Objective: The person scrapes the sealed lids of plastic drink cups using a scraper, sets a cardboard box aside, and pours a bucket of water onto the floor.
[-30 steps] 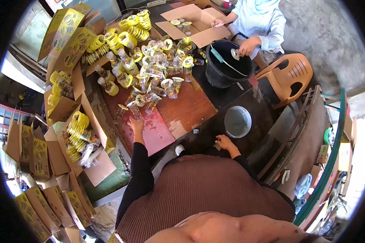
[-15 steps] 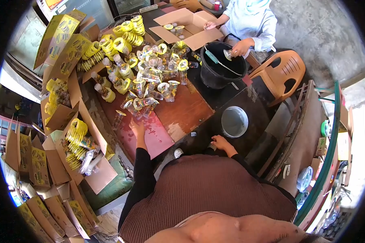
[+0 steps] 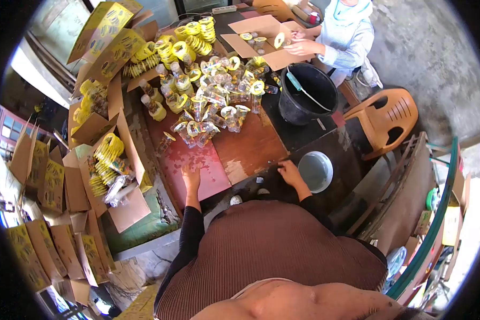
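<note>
My left hand (image 3: pixel 190 175) is over the pink-red board (image 3: pixel 212 165) at the near left of the table. Its fingers are spread and nothing shows in them. Near the table's front edge, just left of a white bucket (image 3: pixel 316 172), my right hand (image 3: pixel 289 173) has its fingers loosely bent and apart, with no object visible in it. Beyond my hands lies a heap of clear plastic cups (image 3: pixel 216 96) with yellow rims and colourful contents. One cup (image 3: pixel 166 143) lies on its side closest to my left hand. A small whitish scrap (image 3: pixel 260 180) sits between my hands.
Yellow ring-shaped stacks (image 3: pixel 184 50) stand behind the heap. Open cartons (image 3: pixel 104 160) line the left side. A black bucket (image 3: pixel 298 109) is at the back right, before an orange chair (image 3: pixel 384 120). Another person (image 3: pixel 346 40) holds a cup over an open box (image 3: pixel 264 34).
My left hand has drawn back slightly towards me and my right hand has moved forward. The other person's hand with a cup has moved from the black bucket to the open box.
</note>
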{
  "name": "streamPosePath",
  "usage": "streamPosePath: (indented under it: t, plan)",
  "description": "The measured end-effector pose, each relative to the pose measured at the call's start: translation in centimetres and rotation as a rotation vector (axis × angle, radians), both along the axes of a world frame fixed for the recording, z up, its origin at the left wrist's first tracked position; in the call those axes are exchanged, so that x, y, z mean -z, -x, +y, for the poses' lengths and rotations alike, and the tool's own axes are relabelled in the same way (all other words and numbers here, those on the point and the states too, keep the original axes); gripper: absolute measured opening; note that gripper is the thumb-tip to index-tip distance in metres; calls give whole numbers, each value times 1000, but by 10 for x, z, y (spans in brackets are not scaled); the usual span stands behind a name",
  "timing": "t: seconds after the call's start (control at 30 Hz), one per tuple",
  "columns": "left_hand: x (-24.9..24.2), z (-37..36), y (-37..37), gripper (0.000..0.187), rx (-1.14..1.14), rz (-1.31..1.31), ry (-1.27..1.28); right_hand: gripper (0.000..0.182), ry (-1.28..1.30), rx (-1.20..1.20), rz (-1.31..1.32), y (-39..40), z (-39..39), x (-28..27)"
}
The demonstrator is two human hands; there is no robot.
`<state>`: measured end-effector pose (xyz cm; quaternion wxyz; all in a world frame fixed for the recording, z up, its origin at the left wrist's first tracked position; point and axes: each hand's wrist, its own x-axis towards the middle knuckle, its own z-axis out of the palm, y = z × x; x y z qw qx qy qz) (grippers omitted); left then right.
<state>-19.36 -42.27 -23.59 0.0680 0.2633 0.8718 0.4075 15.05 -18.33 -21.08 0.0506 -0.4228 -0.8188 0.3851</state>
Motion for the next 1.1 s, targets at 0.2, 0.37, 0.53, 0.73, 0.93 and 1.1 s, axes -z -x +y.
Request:
streamPosePath:
  t: [0.2, 0.37, 0.53, 0.73, 0.93, 1.1]
  plan:
    - [9, -42, -22, 43, -104, -31, -37, 38, -738, 338, 478, 50, 64, -129]
    - [2, -72, -52, 39, -205, -113, -11, 57, -1011, 267, 392, 42, 134, -182]
    - [-6, -75, -83, 35, -238, -168, 27, 21, -627, 52, 539, 22, 189, -162]
    - [-11, -58, -106, 36, -169, -240, 48, 22, -296, -58, 533, 22, 217, -168]
    - [-29, -31, -127, 36, -127, -284, 72, 25, -279, -129, 432, 31, 224, -170]
    - [-36, -31, -141, 36, -159, -337, 22, 24, -238, -102, 549, 30, 238, -171]
